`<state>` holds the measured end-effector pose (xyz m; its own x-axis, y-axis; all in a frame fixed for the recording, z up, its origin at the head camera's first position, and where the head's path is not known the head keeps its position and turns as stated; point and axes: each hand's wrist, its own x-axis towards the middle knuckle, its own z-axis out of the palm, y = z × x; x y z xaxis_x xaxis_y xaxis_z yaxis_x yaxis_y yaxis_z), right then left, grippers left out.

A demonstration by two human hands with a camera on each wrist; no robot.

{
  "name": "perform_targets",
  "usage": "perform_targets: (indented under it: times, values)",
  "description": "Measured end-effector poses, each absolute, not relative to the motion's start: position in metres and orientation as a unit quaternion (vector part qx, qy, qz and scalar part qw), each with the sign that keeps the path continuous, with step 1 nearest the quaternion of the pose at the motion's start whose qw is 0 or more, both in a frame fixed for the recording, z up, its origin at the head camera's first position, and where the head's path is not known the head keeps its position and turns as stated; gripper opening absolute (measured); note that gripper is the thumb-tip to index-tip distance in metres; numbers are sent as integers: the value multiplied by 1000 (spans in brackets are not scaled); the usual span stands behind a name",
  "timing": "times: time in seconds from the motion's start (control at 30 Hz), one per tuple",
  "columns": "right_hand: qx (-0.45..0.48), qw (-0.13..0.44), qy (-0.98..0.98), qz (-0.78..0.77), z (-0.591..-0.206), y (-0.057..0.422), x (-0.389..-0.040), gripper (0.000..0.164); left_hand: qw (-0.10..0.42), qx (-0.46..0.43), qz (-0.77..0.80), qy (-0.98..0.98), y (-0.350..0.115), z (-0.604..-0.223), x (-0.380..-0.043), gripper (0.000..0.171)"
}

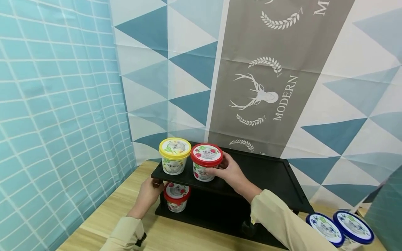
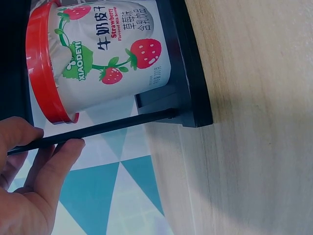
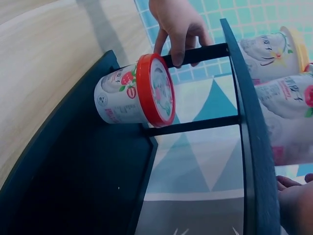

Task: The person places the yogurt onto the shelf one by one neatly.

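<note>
Ideally, the side post (image 2: 112,128), pinched by the left hand (image 1: 147,195), should be braced while the upper red-lidded tub (image 1: 204,161), gripped by the right hand (image 1: 233,173) beside the yellow-lidded tub (image 1: 174,157) on the upper shelf (image 1: 267,174), is seated level.

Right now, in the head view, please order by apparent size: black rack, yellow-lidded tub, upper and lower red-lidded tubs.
Black rack
Yellow-lidded tub and upper red-lidded tub: look alike, unranked
Lower red-lidded tub, partly hidden
</note>
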<state>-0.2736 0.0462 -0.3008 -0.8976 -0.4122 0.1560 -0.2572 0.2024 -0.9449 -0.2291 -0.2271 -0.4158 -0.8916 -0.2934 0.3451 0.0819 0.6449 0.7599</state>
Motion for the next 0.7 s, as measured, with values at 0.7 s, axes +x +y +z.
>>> perform_targets:
  times: [0.7]
  values:
    - [-192,-14,816,-545,-285,152,-237,56,212,55,-416,-882,-230,-415,-231,26]
